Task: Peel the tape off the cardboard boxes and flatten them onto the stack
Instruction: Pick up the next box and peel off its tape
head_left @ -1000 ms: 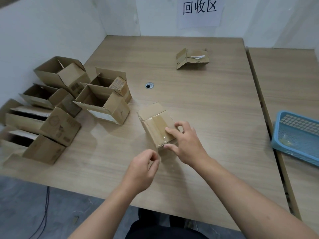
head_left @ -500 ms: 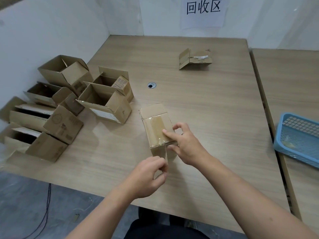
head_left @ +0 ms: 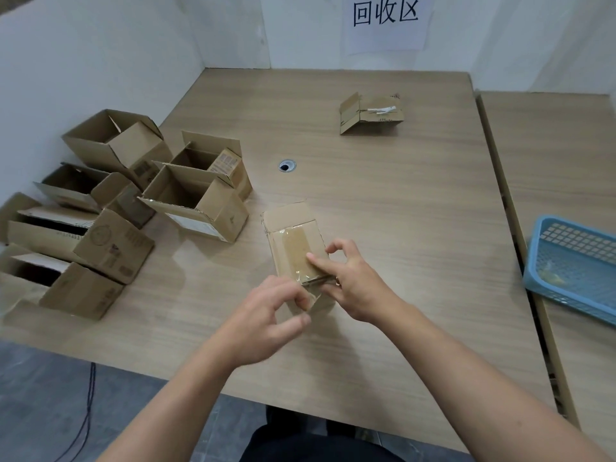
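Note:
A small cardboard box stands near the table's front middle, its top sealed with clear tape. My right hand holds the box's near right corner, index finger pressed on the taped top. My left hand pinches at the box's near face, where the tape end comes down; its fingertips hide that end. A flattened box lies alone at the far side of the table, under the wall sign.
Several open cardboard boxes crowd the table's left side, up against the white wall. A blue plastic basket sits on the adjoining table at right. A cable hole marks the tabletop's middle.
My left hand has moved up and right from the bare tabletop to the box's near face. My right hand has stayed on the box, which has turned slightly.

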